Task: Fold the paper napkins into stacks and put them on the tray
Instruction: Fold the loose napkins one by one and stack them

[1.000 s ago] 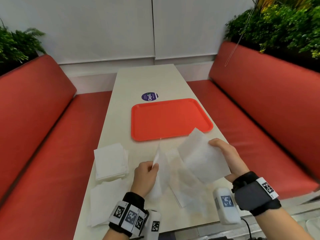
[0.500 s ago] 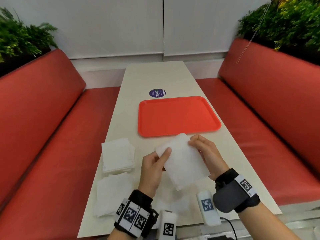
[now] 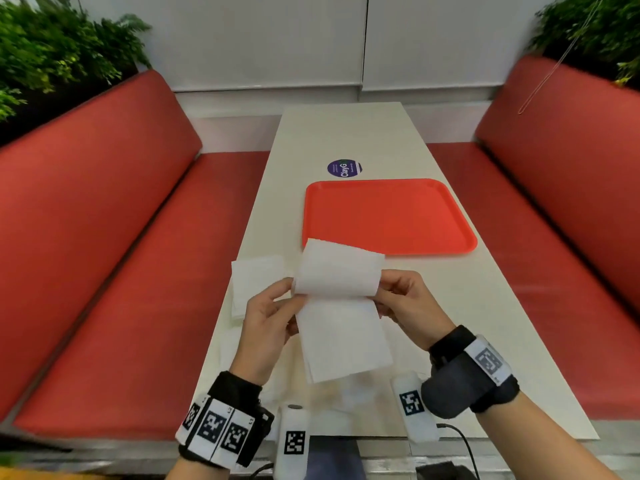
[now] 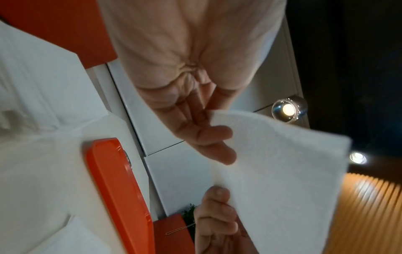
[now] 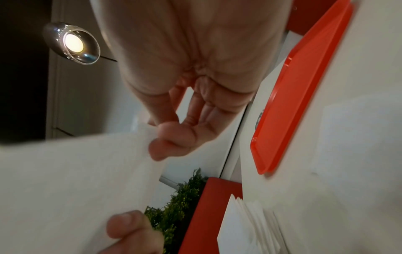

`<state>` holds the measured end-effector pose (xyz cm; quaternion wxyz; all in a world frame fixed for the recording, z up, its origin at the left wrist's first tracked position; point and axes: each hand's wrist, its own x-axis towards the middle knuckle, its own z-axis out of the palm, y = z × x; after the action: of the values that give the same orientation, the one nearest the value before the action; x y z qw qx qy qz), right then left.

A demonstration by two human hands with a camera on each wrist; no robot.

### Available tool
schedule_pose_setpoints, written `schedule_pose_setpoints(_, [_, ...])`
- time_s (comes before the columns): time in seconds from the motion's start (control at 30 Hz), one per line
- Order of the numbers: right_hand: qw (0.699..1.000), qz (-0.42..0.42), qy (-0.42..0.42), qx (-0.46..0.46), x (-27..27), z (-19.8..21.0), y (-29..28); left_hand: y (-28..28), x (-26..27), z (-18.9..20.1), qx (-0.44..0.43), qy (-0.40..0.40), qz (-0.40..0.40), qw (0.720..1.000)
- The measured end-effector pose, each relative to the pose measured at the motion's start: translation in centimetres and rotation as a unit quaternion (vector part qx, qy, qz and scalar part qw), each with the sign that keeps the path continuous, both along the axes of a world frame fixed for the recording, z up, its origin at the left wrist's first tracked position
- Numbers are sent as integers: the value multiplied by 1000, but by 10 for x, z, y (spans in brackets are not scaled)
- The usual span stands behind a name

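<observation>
Thin white paper napkin (image 3: pixel 341 299) held mid-fold above near bench | left hand (image 3: pixel 268 323) and right hand (image 3: pixel 410 308) each pinched a side edge | limp, tearable: grip lightly at corners | orange plastic tray (image 3: pixel 388 216) beyond.

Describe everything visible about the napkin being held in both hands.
The napkin is a thin, soft white paper sheet held in the air above the table, short of the orange tray. Its upper part curls forward over the rest. The left hand pinches its left edge, the right hand its right edge.
</observation>
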<state>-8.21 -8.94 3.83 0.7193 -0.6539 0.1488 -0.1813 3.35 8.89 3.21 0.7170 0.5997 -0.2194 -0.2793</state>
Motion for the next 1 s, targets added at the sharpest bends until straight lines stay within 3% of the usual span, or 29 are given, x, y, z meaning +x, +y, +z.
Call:
schedule_pose_setpoints(0.2, [999,23,29,-9,13,-1,9,20,6,5,-33,-41,-8,999])
schedule_pose_setpoints(0.33, [996,55,59,-26,24,-5,12,32,9,3,25,-170,13,985])
schedule_pose_setpoints(0.53, [990,124,45,-54,45,-3,31,43,11,-2,77,-211,64,972])
schedule_pose_setpoints(0.63, [978,153,76,-115,55,-7,45,53,12,-8,92,-209,76,971])
schedule_pose_setpoints(0.8, [968,208,119,-79,66,-25,64,68,10,-19,100,-157,115,976])
schedule_pose_setpoints(1.0, [961,203,93,-161,72,-42,73,77,6,-30,88,-94,125,984])
